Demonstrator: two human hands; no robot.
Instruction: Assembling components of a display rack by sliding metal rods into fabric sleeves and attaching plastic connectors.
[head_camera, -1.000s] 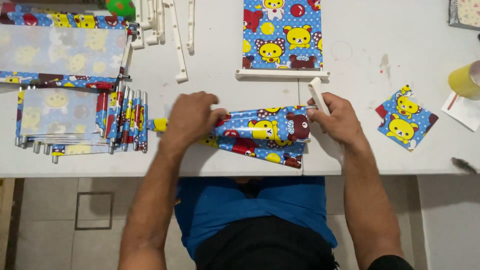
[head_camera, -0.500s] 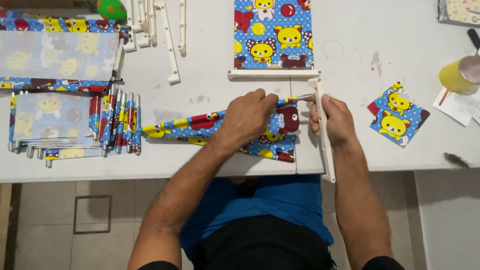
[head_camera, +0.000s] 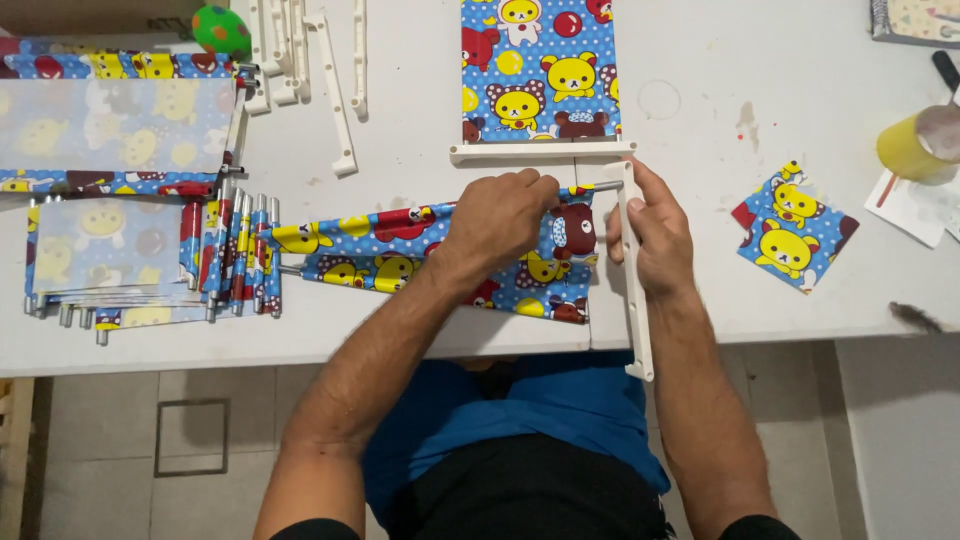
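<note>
A blue fabric panel printed with yellow and brown bears (head_camera: 400, 255) lies across the white table's front, with a thin metal rod poking out of its left end. My left hand (head_camera: 505, 220) pinches the panel's upper right edge. My right hand (head_camera: 650, 235) grips a long white plastic bar (head_camera: 634, 300) that stands crosswise at the panel's right end and overhangs the table edge. A metal rod tip meets the bar's top end between my two hands.
A second bear-print panel on a white bar (head_camera: 540, 80) lies behind. Stacked finished panels with rods (head_camera: 140, 260) sit at left, loose white bars (head_camera: 330, 90) at back left, a small fabric square (head_camera: 790, 225) and a yellow cup (head_camera: 915, 140) at right.
My left hand slid from the panel's left end to its right end. My right hand swung the white bar upright against the panel's right edge. The panel spread out flat.
</note>
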